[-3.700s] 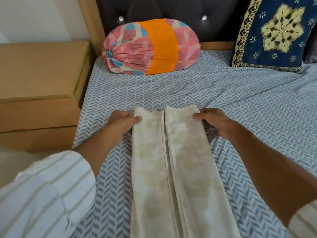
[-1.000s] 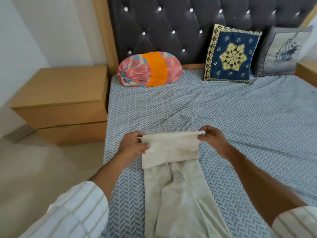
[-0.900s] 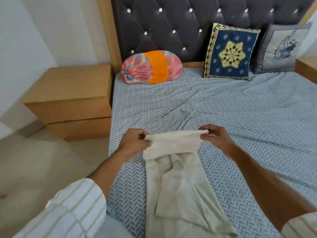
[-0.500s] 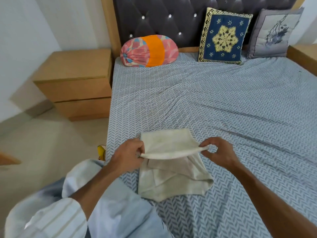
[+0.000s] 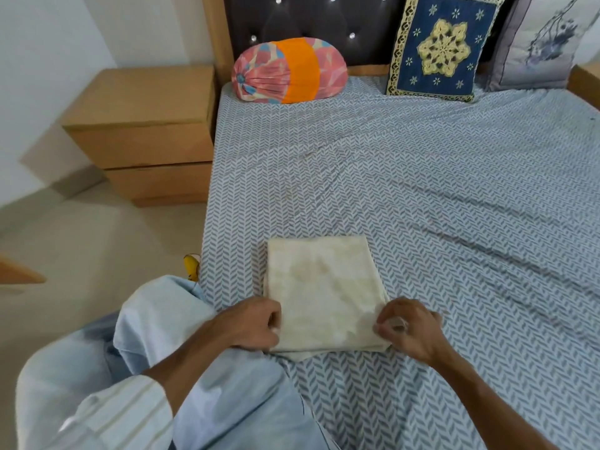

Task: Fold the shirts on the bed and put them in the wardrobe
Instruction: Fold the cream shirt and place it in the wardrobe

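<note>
- A cream shirt (image 5: 321,293) is lying folded into a flat rectangle on the bed (image 5: 438,206), close to the bed's left edge and toward the near end.
- The left hand (image 5: 251,324) is sitting at the shirt's near left corner, its fingers curled and pinching the folded edge there.
- The right hand (image 5: 407,326) is sitting at the near right corner, fingers bent and pinching that corner of the fabric.
- A blue-and-white herringbone sheet is covering the bed, wrinkling in long creases to the right of the shirt.
- At the far end a pink and orange bolster (image 5: 289,71) is lying against the dark tufted headboard (image 5: 311,17), with a navy patterned cushion (image 5: 441,48) to its right and a grey cushion (image 5: 539,43) farther right.
- A wooden nightstand (image 5: 146,131) is standing on the floor to the left of the bed.
- A small yellow object (image 5: 191,266) is showing on the floor just beside the bed's left edge; what it is cannot be told.
</note>
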